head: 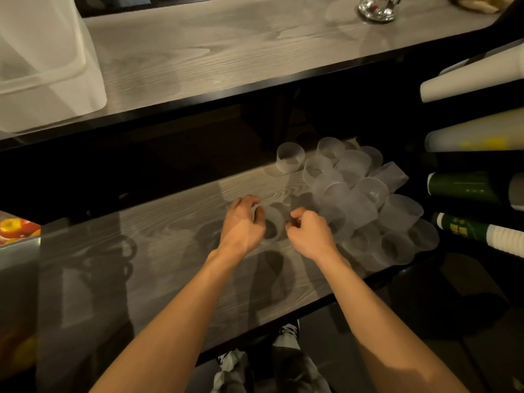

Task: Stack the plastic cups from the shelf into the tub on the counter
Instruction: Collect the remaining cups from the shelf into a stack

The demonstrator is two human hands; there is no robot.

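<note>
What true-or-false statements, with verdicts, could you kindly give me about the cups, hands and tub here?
1. The left hand grips a translucent plastic cup on the shelf. True.
2. The tub stands on the shelf beside the cups. False: it stands on the counter above, at far left.
3. The pile of loose cups lies to the right of the right hand. True.
4. The cup stacks at far right stand upright. False: they lie on their sides.
</note>
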